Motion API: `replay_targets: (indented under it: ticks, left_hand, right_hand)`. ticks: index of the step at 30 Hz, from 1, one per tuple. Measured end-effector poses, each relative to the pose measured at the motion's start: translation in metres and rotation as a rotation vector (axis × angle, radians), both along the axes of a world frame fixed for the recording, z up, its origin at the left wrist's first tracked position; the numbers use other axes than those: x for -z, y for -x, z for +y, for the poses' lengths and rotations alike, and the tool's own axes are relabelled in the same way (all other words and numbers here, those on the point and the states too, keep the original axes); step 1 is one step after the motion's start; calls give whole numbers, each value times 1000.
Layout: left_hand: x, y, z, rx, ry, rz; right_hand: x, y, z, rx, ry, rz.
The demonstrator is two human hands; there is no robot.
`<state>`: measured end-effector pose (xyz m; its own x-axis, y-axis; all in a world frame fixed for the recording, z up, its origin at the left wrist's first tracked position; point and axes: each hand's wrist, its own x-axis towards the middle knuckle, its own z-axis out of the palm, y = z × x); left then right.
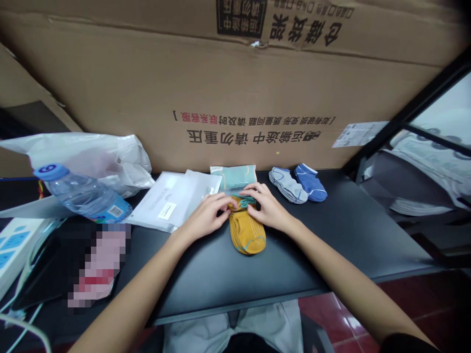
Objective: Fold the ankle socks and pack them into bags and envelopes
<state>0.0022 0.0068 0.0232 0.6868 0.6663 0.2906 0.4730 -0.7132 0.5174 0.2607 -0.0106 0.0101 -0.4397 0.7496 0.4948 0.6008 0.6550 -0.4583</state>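
A stack of mustard-yellow socks (247,233) with teal trim lies on the black table, toes toward me. My left hand (210,214) has its fingers curled on the left side of the cuffs. From the right, my right hand (268,208) pinches at the teal-edged cuffs, thumb and fingers on either side of them. Just behind my hands is a teal packet (235,176) in clear plastic. Grey-blue socks (288,185) and darker blue socks (311,183) lie side by side to the right.
White plastic packages (171,198), a water bottle (86,195) and a plastic bag (106,159) are on the left, with a white box (22,245) and cables. A large cardboard box (239,88) stands along the back. A black metal frame (395,117) rises at right.
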Motion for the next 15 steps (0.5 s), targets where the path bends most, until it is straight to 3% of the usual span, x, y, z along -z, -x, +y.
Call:
replay_targets:
  ticks: [5,12,15]
  left_hand:
    - [-4,-2,-2,-5,14,-32]
    - [-2,-1,1,-274,-25,-16]
    - [2,0,3,-301,-15,47]
  right_hand:
    - [-5,-1,-1,-63,15,-2]
    - [-6,0,-2,-191,94,44]
    - [-4,2,-4,-206,111,47]
